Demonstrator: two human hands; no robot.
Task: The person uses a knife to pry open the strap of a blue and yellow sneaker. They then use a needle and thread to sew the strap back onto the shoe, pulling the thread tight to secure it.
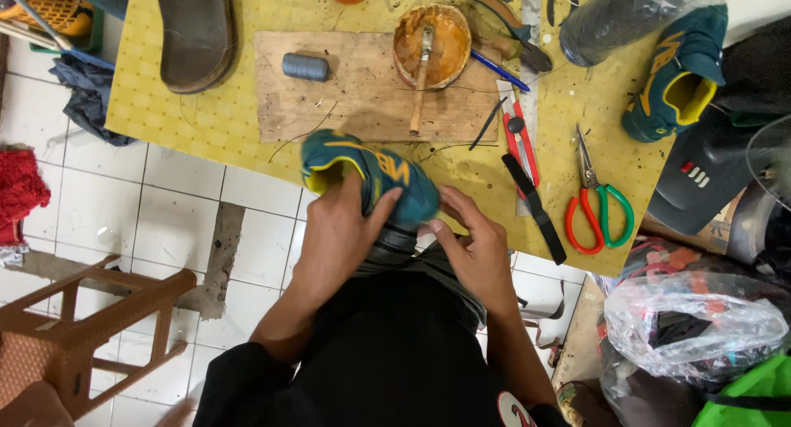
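Teal shoe [371, 175] with yellow lining and an orange side mark, held at the near edge of the yellow table [206, 114], over the person's lap. Left hand [342, 233] clasps its heel and side; right hand [474, 241] presses the toe, fingers spread. Round bowl [431, 44] on the wooden board [354, 93] holds orange glue and a brush [422, 77].

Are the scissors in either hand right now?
No, the scissors lie on the yellow table while both hands grip the teal shoe.
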